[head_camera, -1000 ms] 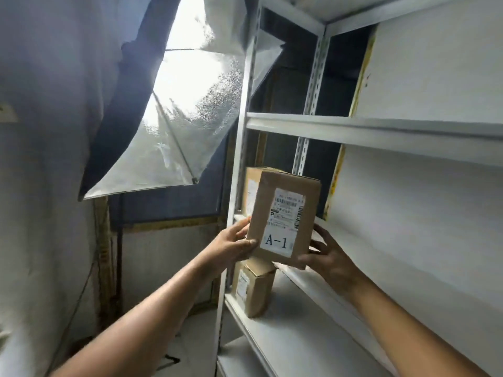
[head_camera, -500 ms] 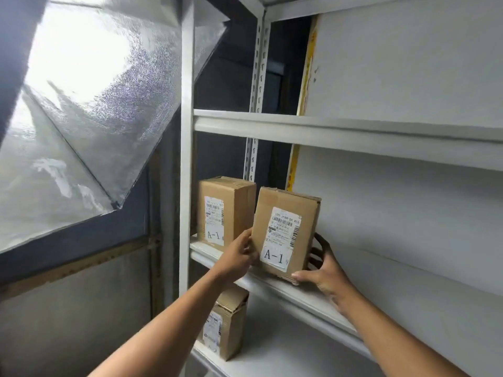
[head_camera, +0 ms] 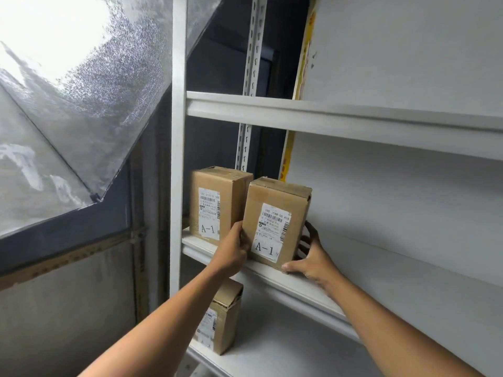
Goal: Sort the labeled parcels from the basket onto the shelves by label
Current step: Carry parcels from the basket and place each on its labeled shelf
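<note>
Parcel marked A-1 is getting seated on the shelf right of its twin, left hand and right hand both clamping its sides, just needs letting go next.

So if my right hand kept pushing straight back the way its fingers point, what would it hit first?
Nothing close: the right hand reaches along the box side over bare shelf, so probably the back panel, though depth is unclear.
</note>
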